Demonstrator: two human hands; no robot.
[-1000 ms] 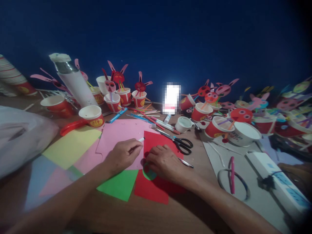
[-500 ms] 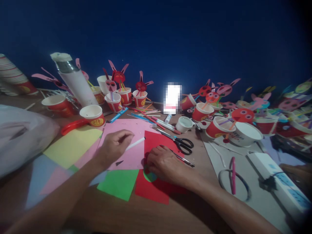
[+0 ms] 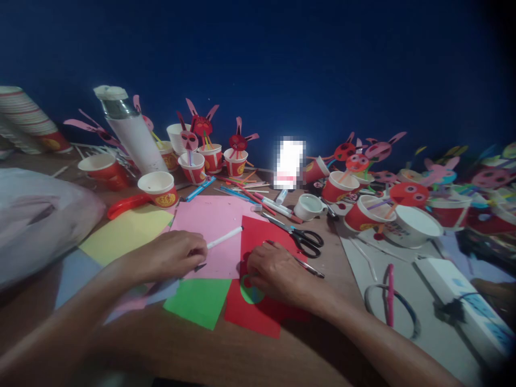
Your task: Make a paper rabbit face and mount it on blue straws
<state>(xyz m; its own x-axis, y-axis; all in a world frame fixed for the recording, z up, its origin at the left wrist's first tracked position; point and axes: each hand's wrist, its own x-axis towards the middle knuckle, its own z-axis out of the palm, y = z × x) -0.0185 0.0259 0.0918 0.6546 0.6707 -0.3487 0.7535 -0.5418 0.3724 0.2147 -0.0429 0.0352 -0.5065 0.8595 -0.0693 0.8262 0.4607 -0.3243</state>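
Left hand (image 3: pixel 187 252) now lower beside white pen (image 3: pixel 224 237), straw-stemmed faces (image 3: pixel 189 141) in red cups (image 3: pixel 187 174).

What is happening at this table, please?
A person's left hand is at the pink sheet, beside a white pen and a small dark scrap; I cannot tell if it grips either. The right hand is over the red sheet, partly covering a round green piece. Black-handled scissors lie just beyond.

"What carries everything?"
"A brown wooden tabletop (image 3: pixel 226 360)."
"And directly on it?"
"A flat red paper sheet (image 3: pixel 258 317), a rectangular green paper sheet (image 3: pixel 197 301), a small white handled cup (image 3: pixel 308 209), a flat grey board (image 3: pixel 427 333)."
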